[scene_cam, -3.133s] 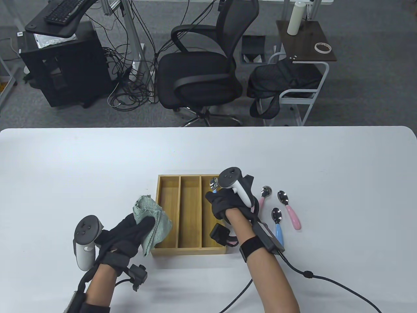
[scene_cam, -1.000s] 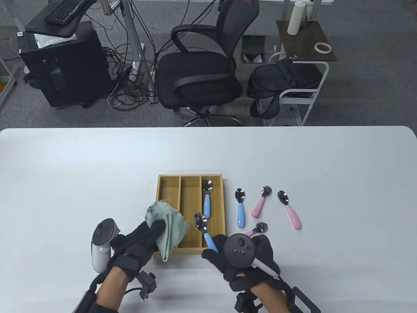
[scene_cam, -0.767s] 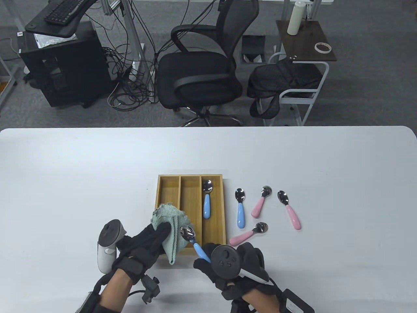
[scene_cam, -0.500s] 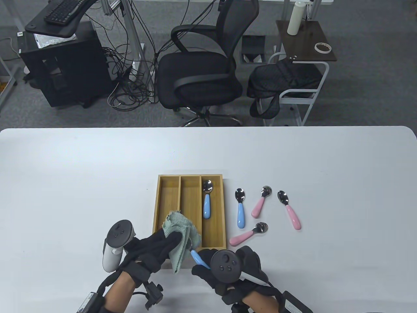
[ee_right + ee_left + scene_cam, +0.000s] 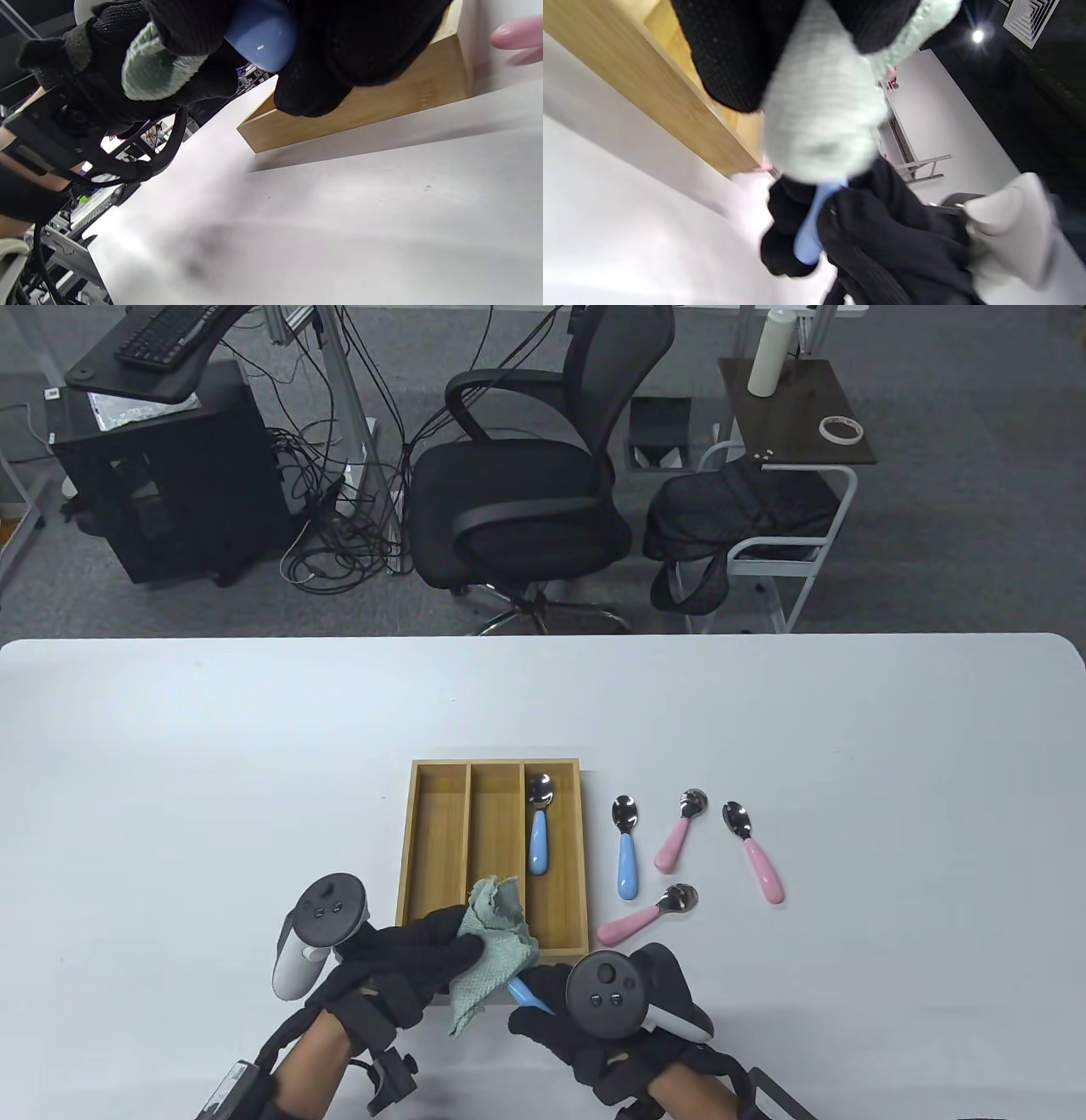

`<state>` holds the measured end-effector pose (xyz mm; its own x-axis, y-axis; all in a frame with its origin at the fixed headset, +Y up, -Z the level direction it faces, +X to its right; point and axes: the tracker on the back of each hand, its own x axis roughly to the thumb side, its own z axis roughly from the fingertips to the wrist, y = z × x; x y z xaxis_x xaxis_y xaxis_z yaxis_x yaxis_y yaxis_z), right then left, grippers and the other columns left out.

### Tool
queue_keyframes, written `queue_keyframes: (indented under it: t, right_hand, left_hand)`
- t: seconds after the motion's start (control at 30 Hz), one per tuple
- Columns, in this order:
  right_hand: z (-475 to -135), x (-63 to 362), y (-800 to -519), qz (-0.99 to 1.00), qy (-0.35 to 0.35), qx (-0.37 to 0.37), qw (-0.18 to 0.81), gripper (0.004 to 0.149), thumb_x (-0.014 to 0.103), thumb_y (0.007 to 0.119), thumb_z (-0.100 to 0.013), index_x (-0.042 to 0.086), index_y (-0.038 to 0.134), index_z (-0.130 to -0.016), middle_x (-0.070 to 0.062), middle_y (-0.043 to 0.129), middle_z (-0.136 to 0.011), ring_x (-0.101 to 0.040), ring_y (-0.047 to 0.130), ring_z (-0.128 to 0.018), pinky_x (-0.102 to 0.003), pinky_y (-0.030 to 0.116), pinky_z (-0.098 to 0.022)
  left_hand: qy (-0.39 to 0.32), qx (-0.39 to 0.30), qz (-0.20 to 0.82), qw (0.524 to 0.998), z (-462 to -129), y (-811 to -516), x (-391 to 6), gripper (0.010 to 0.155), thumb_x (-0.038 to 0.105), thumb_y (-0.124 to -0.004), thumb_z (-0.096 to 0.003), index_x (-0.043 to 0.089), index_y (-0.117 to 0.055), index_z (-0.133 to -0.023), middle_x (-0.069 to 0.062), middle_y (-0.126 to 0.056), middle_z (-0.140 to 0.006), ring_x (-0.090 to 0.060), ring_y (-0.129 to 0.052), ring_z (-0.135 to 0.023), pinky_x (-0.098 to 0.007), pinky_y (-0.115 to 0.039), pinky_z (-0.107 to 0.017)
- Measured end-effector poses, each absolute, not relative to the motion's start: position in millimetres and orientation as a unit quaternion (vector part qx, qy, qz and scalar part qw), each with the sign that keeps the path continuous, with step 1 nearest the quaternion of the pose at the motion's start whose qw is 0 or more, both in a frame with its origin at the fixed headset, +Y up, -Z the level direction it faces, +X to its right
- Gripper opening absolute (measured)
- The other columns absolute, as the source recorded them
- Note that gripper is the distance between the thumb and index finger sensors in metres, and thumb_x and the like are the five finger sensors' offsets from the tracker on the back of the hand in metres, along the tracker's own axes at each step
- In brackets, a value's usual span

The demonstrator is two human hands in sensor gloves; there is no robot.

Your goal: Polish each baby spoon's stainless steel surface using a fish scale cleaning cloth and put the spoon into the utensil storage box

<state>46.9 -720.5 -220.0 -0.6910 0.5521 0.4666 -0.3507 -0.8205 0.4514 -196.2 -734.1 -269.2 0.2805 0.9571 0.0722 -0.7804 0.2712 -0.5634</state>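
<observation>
My left hand (image 5: 416, 954) grips the pale green cloth (image 5: 495, 954) and wraps it over the bowl of a blue-handled spoon (image 5: 530, 993), so the steel end is hidden. My right hand (image 5: 585, 1014) holds that spoon by its blue handle (image 5: 261, 36), just in front of the wooden box (image 5: 424, 848). In the left wrist view the cloth (image 5: 821, 123) covers the spoon's head above the blue handle (image 5: 810, 228). One blue-handled spoon (image 5: 539, 831) lies in the box's right compartment.
On the table right of the box lie a blue-handled spoon (image 5: 625, 848) and three pink-handled spoons (image 5: 679, 831) (image 5: 755, 853) (image 5: 645, 916). The box's left and middle compartments hold nothing. An office chair (image 5: 517, 475) stands beyond the table's far edge.
My right hand left one blue spoon in the box, took another from the table and brought it to the front. My left hand moved right and closed the cloth over its bowl.
</observation>
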Motion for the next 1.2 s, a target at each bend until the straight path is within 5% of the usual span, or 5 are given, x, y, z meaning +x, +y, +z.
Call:
queue_keyframes:
  t: [0.2, 0.47, 0.8, 1.0, 1.2]
  right_hand:
    - [-217, 50, -714, 0.903, 0.113, 0.302, 0.284, 0.049, 0.044, 0.064, -0.064, 0.013, 0.062, -0.101, -0.006, 0.083, -0.086, -0.023, 0.095, -0.059, -0.035, 0.086, -0.045]
    - [-216, 53, -713, 0.902, 0.094, 0.292, 0.303, 0.05, 0.043, 0.058, -0.065, 0.008, 0.06, -0.101, -0.007, 0.082, -0.084, -0.02, 0.094, -0.056, -0.034, 0.085, -0.044]
    - [-211, 46, -712, 0.902, 0.085, 0.311, 0.288, 0.048, 0.043, 0.058, -0.065, 0.011, 0.06, -0.101, -0.005, 0.082, -0.083, -0.02, 0.094, -0.054, -0.033, 0.084, -0.043]
    - [-213, 49, -714, 0.908, 0.086, 0.292, 0.288, 0.049, 0.043, 0.057, -0.065, 0.01, 0.06, -0.101, -0.006, 0.082, -0.083, -0.02, 0.094, -0.053, -0.034, 0.084, -0.042]
    - [-215, 53, -711, 0.913, 0.061, 0.278, 0.292, 0.049, 0.044, 0.055, -0.065, 0.009, 0.061, -0.101, -0.005, 0.083, -0.081, -0.018, 0.094, -0.05, -0.032, 0.085, -0.04]
  left_hand:
    - [-0.154, -0.135, 0.548, 0.811, -266, -731, -201, 0.053, 0.053, -0.086, -0.0497, 0.018, -0.08, -0.089, -0.001, -0.098, -0.074, -0.004, -0.111, -0.049, -0.03, -0.098, -0.041]
    - [-0.18, -0.165, 0.586, 0.772, -263, -733, -194, 0.052, 0.041, -0.064, -0.063, 0.004, -0.071, -0.099, -0.014, -0.094, -0.083, -0.013, -0.111, -0.061, -0.035, -0.097, -0.048]
    - [-0.157, -0.161, 0.608, 0.762, -267, -736, -200, 0.057, 0.051, -0.091, -0.0453, 0.021, -0.076, -0.091, -0.001, -0.095, -0.079, -0.006, -0.111, -0.052, -0.03, -0.098, -0.043]
    - [-0.159, -0.11, 0.547, 0.814, -260, -728, -194, 0.052, 0.05, -0.073, -0.0564, 0.011, -0.08, -0.091, -0.006, -0.1, -0.073, -0.005, -0.113, -0.049, -0.029, -0.099, -0.041]
    - [-0.153, -0.154, 0.634, 0.742, -260, -737, -191, 0.053, 0.043, -0.065, -0.0621, 0.007, -0.07, -0.1, -0.013, -0.092, -0.085, -0.012, -0.111, -0.06, -0.031, -0.097, -0.047]
